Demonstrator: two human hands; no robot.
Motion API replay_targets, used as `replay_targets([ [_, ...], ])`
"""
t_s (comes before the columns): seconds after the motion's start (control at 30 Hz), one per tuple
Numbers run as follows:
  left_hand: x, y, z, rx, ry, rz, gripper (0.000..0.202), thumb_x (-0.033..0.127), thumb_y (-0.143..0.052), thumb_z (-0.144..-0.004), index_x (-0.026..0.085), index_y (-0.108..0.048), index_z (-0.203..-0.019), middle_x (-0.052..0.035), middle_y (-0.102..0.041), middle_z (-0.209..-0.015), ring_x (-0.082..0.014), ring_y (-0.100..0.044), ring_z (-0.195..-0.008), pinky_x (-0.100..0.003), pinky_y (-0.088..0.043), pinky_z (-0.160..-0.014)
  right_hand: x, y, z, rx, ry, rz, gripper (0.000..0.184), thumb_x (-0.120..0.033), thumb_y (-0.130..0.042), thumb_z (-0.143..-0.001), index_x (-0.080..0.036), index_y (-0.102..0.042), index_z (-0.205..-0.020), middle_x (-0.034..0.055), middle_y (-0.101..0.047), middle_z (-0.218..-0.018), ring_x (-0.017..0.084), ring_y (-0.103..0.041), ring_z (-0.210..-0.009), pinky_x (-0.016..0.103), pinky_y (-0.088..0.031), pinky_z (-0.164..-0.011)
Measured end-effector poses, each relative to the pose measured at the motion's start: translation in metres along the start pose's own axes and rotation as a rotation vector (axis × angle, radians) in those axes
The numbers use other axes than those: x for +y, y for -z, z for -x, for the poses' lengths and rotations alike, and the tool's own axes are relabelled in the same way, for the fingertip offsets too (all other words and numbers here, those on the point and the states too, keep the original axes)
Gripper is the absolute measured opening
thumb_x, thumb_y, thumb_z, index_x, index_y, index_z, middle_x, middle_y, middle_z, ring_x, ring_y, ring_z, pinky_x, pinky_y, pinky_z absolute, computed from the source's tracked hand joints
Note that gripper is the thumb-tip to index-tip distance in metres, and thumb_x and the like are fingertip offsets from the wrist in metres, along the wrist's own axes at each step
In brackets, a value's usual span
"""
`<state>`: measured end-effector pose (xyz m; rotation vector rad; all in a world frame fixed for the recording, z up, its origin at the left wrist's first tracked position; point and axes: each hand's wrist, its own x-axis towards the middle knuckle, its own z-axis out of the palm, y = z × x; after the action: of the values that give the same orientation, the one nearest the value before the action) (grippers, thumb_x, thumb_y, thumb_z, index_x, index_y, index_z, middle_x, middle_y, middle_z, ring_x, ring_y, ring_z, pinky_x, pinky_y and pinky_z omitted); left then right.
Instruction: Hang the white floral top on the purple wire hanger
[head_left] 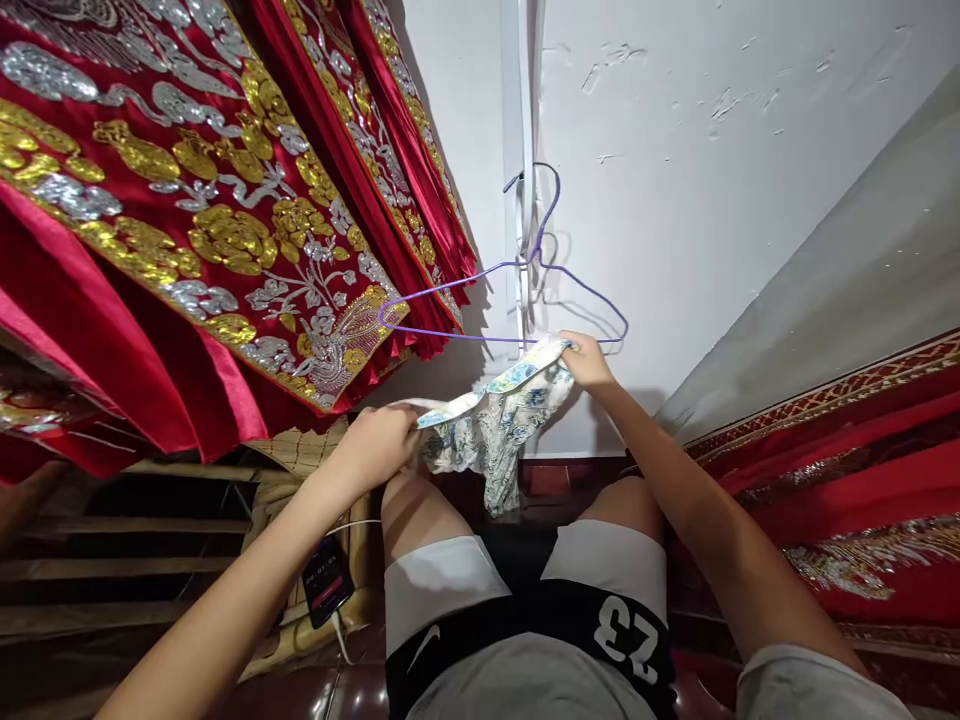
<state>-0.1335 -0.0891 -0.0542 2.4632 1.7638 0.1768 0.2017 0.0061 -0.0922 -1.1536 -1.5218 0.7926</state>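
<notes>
A white garment with a blue and green flower print [517, 410] hangs stretched between my two hands above my knees. Its upper edge looks like a flat band, and the rest droops in folds. My left hand [382, 440] is closed on the band's left end. At the right end, my right hand [589, 360] pinches the same band and is held higher. Just above the garment, a purple hanger [537, 252] hangs by its hook at a white vertical strip [525, 110] along the wall. No cloth is on the hanger.
Red cloth with gold and silver sequins [232, 235] hangs at upper left. More red trimmed fabric [847, 480] lies to the right. A phone [326, 580] with a white cable rests on a bamboo seat [300, 635] at lower left. A white wall [675, 230] stands ahead.
</notes>
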Motion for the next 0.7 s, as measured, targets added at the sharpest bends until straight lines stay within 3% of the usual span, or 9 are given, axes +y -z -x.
replay_targets([
  [0.13,0.005,0.021,-0.013,0.282,-0.080,0.261,0.013,0.027,-0.058,-0.077,0.021,-0.063,-0.067,-0.0133,-0.071,-0.097,-0.0308,-0.068,-0.086,-0.037,-0.051,-0.087,-0.012,0.031,0.025,0.115,0.075,0.115,0.018,-0.024,-0.050,-0.073,-0.022,-0.042,-0.057,-0.0033,-0.035,-0.057,0.012,-0.032,-0.059,0.028,-0.022,-0.055],
  [0.23,0.015,0.040,-0.027,0.386,-0.191,0.448,0.011,0.025,-0.062,-0.073,0.020,-0.059,-0.064,-0.0113,-0.070,-0.104,-0.0297,-0.067,-0.093,-0.036,-0.050,-0.091,-0.028,0.050,0.038,0.177,0.097,0.183,0.022,-0.022,-0.051,-0.075,-0.022,-0.037,-0.057,-0.0032,-0.028,-0.057,0.012,-0.027,-0.059,0.029,-0.018,-0.054],
  [0.33,0.031,0.057,-0.040,0.449,-0.244,0.634,0.008,0.016,-0.066,-0.069,0.019,-0.060,-0.065,-0.0081,-0.071,-0.100,-0.0274,-0.064,-0.098,-0.034,-0.049,-0.094,-0.042,0.052,0.049,0.192,0.049,0.195,0.023,-0.022,-0.050,-0.073,-0.023,-0.035,-0.056,-0.0032,-0.027,-0.056,0.012,-0.026,-0.058,0.029,-0.018,-0.053],
  [0.43,0.044,0.073,-0.057,0.414,-0.195,0.977,0.023,0.001,-0.065,-0.064,0.017,-0.070,-0.080,-0.0028,-0.070,-0.084,-0.0229,-0.065,-0.090,-0.032,-0.052,-0.091,-0.050,0.044,0.062,0.085,-0.010,0.137,0.016,-0.021,-0.050,-0.071,-0.021,-0.043,-0.057,-0.0026,-0.038,-0.057,0.012,-0.035,-0.058,0.028,-0.026,-0.054],
  [0.5,0.045,0.082,-0.071,0.312,-0.114,1.263,0.036,-0.009,-0.063,-0.064,0.014,-0.074,-0.089,-0.0024,-0.070,-0.078,-0.0206,-0.067,-0.083,-0.030,-0.054,-0.085,-0.049,0.044,0.068,0.084,0.000,0.085,0.010,-0.020,-0.052,-0.069,-0.020,-0.061,-0.074,-0.0018,-0.052,-0.063,0.014,-0.046,-0.062,0.027,-0.035,-0.058],
  [0.53,0.043,0.086,-0.077,0.248,-0.062,1.361,0.037,-0.012,-0.062,-0.065,0.012,-0.076,-0.091,-0.0035,-0.070,-0.076,-0.0199,-0.068,-0.078,-0.030,-0.054,-0.081,-0.046,0.047,0.069,0.144,0.022,0.055,0.028,-0.018,-0.055,-0.068,-0.020,-0.068,-0.092,-0.0014,-0.058,-0.069,0.015,-0.050,-0.065,0.027,-0.039,-0.060],
  [0.6,0.034,0.091,-0.090,0.128,0.033,1.417,0.033,-0.014,-0.063,-0.068,0.007,-0.077,-0.089,-0.0067,-0.071,-0.073,-0.0194,-0.068,-0.069,-0.029,-0.055,-0.073,-0.038,0.059,0.063,0.350,0.066,0.019,0.067,-0.015,-0.059,-0.065,-0.022,-0.059,-0.131,0.0000,-0.067,-0.080,0.016,-0.055,-0.066,0.028,-0.043,-0.062],
  [0.63,0.029,0.092,-0.096,0.087,0.060,1.398,0.029,-0.013,-0.065,-0.069,0.006,-0.078,-0.088,-0.0080,-0.072,-0.072,-0.0196,-0.069,-0.065,-0.030,-0.055,-0.070,-0.032,0.067,0.057,0.440,0.073,0.022,0.078,-0.015,-0.061,-0.063,-0.021,-0.052,-0.141,0.0011,-0.069,-0.084,0.016,-0.055,-0.066,0.028,-0.044,-0.063],
  [0.7,0.017,0.091,-0.105,0.101,0.062,1.374,0.023,-0.010,-0.070,-0.069,0.004,-0.078,-0.085,-0.0089,-0.073,-0.070,-0.0216,-0.069,-0.061,-0.032,-0.056,-0.065,-0.024,0.087,0.041,0.485,0.033,0.071,0.075,-0.016,-0.065,-0.062,-0.017,-0.057,-0.137,0.0041,-0.072,-0.087,0.016,-0.055,-0.065,0.029,-0.046,-0.064],
])
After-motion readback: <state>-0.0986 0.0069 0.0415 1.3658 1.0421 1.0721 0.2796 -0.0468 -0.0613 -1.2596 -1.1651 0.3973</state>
